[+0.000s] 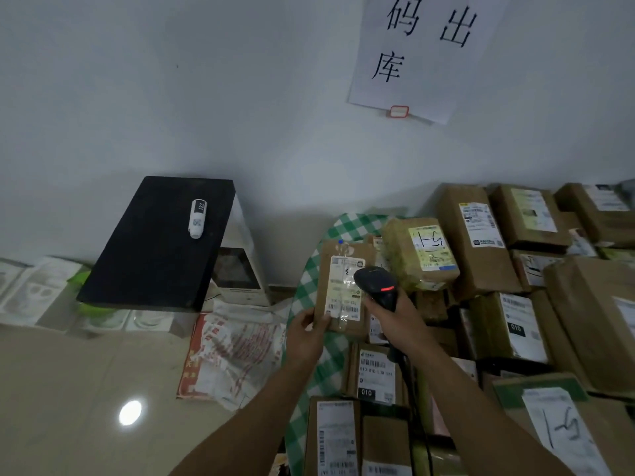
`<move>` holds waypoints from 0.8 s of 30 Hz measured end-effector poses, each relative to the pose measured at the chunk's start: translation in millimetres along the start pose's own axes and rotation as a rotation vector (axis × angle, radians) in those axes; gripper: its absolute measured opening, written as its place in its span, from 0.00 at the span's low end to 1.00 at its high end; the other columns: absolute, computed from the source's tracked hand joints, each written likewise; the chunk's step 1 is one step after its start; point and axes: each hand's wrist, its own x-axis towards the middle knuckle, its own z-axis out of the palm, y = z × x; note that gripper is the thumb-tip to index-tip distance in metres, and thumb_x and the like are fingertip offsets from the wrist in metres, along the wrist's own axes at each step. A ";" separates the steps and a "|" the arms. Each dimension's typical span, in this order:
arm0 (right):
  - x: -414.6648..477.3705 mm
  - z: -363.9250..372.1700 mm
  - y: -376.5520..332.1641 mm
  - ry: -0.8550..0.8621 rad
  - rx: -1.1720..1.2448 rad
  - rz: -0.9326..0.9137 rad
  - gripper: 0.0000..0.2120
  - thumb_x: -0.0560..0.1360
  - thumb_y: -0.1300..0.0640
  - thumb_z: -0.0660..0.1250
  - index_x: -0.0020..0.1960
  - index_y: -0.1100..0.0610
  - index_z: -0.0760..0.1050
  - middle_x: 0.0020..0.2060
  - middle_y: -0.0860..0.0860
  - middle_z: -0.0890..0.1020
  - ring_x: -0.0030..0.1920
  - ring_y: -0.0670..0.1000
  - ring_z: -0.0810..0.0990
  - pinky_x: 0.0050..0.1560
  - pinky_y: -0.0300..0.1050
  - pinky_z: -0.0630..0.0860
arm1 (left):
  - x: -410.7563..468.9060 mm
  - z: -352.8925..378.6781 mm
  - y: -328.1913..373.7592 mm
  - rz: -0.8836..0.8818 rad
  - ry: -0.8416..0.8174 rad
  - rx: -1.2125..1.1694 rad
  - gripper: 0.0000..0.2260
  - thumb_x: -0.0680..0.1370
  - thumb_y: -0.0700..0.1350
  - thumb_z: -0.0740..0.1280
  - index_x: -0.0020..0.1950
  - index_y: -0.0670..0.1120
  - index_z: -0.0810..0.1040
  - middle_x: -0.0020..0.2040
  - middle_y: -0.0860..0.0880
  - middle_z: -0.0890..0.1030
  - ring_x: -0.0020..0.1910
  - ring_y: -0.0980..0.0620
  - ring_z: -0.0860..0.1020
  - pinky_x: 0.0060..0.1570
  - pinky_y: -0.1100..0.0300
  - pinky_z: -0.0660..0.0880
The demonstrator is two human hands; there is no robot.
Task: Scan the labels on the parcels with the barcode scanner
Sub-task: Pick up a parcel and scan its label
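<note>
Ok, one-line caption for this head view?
Left hand holds a small brown parcel while the right hand aims the barcode scanner at its label.

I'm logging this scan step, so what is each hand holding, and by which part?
The left hand holds a brown parcel by its lower left corner. The right hand grips the barcode scanner by its handle.

Brown parcel (344, 290), black scanner (378, 286), green-and-white checked cloth (311, 280).
</note>
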 end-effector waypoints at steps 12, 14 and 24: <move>-52.5 -28.3 -27.0 0.149 0.226 -0.215 0.19 0.75 0.56 0.77 0.60 0.40 0.74 0.53 0.39 0.84 0.54 0.37 0.82 0.53 0.40 0.78 | -60.9 -2.8 57.8 0.161 -0.243 -0.065 0.29 0.72 0.46 0.80 0.71 0.57 0.74 0.67 0.51 0.77 0.62 0.51 0.80 0.62 0.46 0.80; -63.9 -34.2 -32.7 0.132 0.223 -0.227 0.18 0.77 0.53 0.76 0.63 0.41 0.75 0.53 0.38 0.84 0.54 0.36 0.81 0.51 0.35 0.76 | -63.7 -7.2 63.8 0.165 -0.284 -0.104 0.31 0.71 0.44 0.81 0.69 0.58 0.72 0.66 0.51 0.79 0.61 0.54 0.80 0.61 0.46 0.81; -81.2 -48.9 -49.5 0.089 0.040 -0.220 0.14 0.80 0.57 0.72 0.64 0.49 0.78 0.45 0.46 0.85 0.42 0.39 0.83 0.39 0.33 0.76 | -48.0 -13.9 89.7 0.315 -0.258 0.010 0.50 0.69 0.41 0.82 0.80 0.63 0.54 0.65 0.52 0.75 0.53 0.62 0.78 0.41 0.68 0.79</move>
